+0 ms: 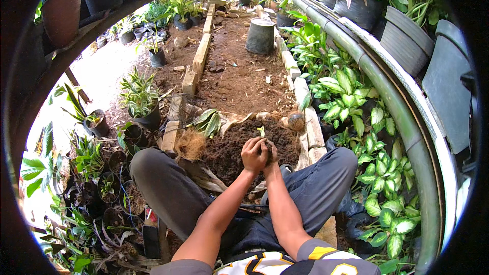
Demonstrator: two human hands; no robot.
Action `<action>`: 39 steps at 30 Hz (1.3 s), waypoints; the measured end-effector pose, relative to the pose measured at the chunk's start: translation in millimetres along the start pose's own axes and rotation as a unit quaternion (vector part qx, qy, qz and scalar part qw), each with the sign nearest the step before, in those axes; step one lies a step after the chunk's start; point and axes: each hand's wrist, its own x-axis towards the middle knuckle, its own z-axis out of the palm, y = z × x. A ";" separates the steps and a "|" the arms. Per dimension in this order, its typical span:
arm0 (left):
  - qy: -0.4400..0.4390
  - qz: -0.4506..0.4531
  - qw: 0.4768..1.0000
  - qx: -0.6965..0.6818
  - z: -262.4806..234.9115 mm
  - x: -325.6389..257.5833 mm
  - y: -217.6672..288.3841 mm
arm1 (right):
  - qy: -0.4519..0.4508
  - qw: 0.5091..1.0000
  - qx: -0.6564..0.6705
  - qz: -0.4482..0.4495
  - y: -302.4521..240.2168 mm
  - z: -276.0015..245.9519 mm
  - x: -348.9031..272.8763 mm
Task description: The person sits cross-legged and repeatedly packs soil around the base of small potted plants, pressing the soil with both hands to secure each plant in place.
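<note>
Both my hands are pressed together above a heap of dark soil point(229, 145) between my knees. My left hand point(253, 155) and my right hand point(272, 152) are closed round a dark clump, most of it hidden by the fingers. From the top of the clump a small pale green seedling point(261, 131) sticks up. The soil lies on a light brown cloth or sack point(202, 175). Beside it, to the left, are a tuft of brown coconut fibre point(190, 144) and a few cut green leaves point(208, 122).
A round brown coconut husk point(296, 121) sits by the right row of blocks point(302, 93). Farther up the dirt path stands an upturned black pot point(260, 36). Leafy variegated plants point(346, 84) and a bamboo rail point(392, 107) line the right; potted plants point(142, 99) crowd the left.
</note>
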 end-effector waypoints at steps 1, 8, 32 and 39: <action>-0.001 -0.004 1.000 -0.007 0.5 -0.3 -0.6 | 0.031 0.999 0.002 0.006 -0.7 0.7 0.5; -0.179 -0.064 0.979 0.077 -3.2 20.7 -3.2 | 0.014 1.000 -0.016 0.016 -3.6 -7.0 5.7; -0.104 0.239 0.964 0.050 -14.2 7.9 -8.9 | -0.028 0.999 -0.018 0.000 -5.8 -17.2 13.4; -0.146 0.174 0.973 0.040 -13.0 2.2 -15.1 | -0.012 1.000 -0.003 0.012 -1.8 -23.8 10.3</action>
